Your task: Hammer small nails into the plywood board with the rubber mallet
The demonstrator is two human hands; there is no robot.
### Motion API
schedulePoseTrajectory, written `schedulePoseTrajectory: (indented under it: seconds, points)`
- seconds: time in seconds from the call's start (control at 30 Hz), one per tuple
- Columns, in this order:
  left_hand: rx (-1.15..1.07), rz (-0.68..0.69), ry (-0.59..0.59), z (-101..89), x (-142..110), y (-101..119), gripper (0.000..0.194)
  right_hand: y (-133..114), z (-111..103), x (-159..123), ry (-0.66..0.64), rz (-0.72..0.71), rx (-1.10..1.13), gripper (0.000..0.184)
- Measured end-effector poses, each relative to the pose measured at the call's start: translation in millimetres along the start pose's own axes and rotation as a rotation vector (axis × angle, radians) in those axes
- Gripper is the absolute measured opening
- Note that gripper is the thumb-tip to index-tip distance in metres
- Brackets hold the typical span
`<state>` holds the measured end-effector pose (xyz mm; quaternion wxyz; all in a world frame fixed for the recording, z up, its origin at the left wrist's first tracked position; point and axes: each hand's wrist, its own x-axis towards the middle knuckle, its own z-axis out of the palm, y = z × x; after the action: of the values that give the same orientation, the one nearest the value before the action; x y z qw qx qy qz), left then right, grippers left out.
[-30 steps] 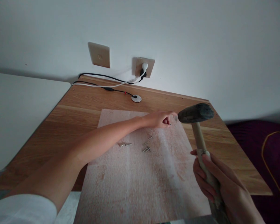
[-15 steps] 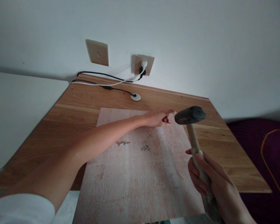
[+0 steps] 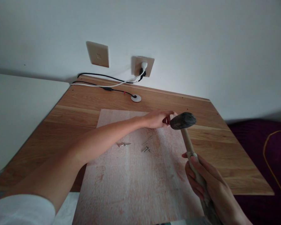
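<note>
My right hand [image 3: 209, 179] is wrapped around the wooden handle of a mallet [image 3: 183, 121] with a dark, blunt head. That head is just right of my left hand [image 3: 157, 119] and hides part of its fingertips. The fingers of my left hand are pinched together near the far right edge of a pale wooden board [image 3: 121, 190], seemingly around a small nail that the mallet head mostly covers. Several loose metal nails [image 3: 146, 149] lie on the board in small groups, some beside my left forearm.
The board lies on a wooden tabletop [image 3: 224, 150] and reaches past its near edge. Black and white cables [image 3: 103, 85] run along the back to a wall socket [image 3: 150, 66] and a round cable grommet [image 3: 135, 98]. A white surface [image 3: 25, 118] stands at left, purple fabric [image 3: 253, 137] at right.
My right hand has brought the mallet left and slightly down, so its head now overlaps my left fingertips in view. My left hand and the loose nails stay in place.
</note>
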<state>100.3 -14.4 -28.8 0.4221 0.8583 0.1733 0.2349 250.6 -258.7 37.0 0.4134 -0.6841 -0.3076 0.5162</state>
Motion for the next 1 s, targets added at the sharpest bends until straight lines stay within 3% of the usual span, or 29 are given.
schedulePoseTrajectory:
  seconds: [0.73,1.0]
  points:
    - [0.037,-0.002,0.014,2.1,1,-5,0.055,-10,1,-10,0.044,-0.026,0.000,0.049]
    - [-0.018,-0.004,0.003,1.4,0,-2,0.053,-1,3,-4,0.031,0.021,0.004,0.052]
